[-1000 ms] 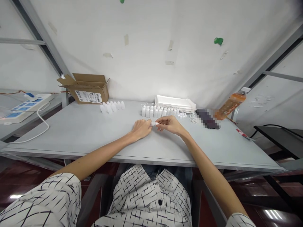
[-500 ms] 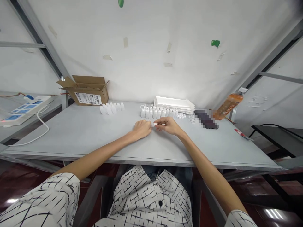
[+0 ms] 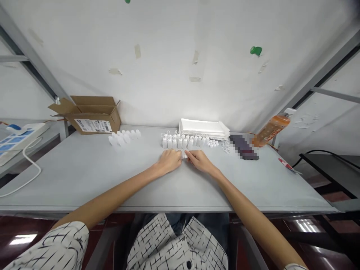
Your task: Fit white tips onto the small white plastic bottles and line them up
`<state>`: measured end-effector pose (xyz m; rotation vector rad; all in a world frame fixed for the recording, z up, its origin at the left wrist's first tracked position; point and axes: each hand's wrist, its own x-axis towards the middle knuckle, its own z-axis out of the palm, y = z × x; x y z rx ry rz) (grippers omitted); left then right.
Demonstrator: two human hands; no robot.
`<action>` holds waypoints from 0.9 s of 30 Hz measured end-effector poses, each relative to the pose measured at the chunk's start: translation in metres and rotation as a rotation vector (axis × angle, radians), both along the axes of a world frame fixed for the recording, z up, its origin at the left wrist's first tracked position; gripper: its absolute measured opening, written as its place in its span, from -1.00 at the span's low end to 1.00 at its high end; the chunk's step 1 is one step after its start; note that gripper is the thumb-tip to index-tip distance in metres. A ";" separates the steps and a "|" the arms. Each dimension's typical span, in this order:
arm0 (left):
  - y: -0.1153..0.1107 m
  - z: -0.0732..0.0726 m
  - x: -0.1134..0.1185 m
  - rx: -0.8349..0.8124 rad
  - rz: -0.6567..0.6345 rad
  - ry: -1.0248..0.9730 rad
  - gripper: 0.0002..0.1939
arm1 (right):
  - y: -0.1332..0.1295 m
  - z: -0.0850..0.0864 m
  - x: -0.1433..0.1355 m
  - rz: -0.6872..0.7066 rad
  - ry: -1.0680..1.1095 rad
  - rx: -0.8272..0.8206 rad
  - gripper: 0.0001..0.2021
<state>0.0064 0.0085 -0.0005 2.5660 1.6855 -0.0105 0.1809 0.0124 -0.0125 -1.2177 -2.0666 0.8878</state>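
Observation:
My left hand [image 3: 169, 161] and my right hand [image 3: 199, 160] meet at the middle of the grey table [image 3: 84, 176], fingertips pinched together on one small white bottle [image 3: 185, 155]. Just behind them stands a row of several small white bottles [image 3: 182, 142]. A second group of white bottles [image 3: 123, 137] lies further left. A few small white caps [image 3: 226, 146] lie to the right of the row.
An open cardboard box [image 3: 90, 114] sits at the back left, a stack of white sheets [image 3: 204, 127] at the back middle. A dark flat object [image 3: 244, 147] and an orange drink bottle [image 3: 270, 128] lie at the right. A power strip [image 3: 14, 137] rests on the neighbouring bench.
The view has shifted and tilted down a little. Both hands stay together on the small bottle, and my right hand's fingers have lowered closer to the table.

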 end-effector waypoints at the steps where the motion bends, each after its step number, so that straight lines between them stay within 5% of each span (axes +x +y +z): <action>1: 0.001 0.000 0.002 -0.002 -0.011 0.009 -0.69 | 0.002 -0.002 0.000 -0.035 0.000 0.008 -0.46; 8: 0.003 0.001 0.012 -0.013 -0.009 0.038 -0.68 | -0.002 -0.006 -0.002 -0.140 0.248 -0.085 -0.56; 16: -0.003 -0.002 -0.003 -0.058 0.061 0.024 -0.70 | -0.005 0.004 0.001 0.102 0.510 -0.520 -0.54; 27: -0.008 0.007 -0.005 -0.106 0.052 -0.039 -0.70 | -0.008 0.006 -0.006 0.027 0.478 -0.447 -0.57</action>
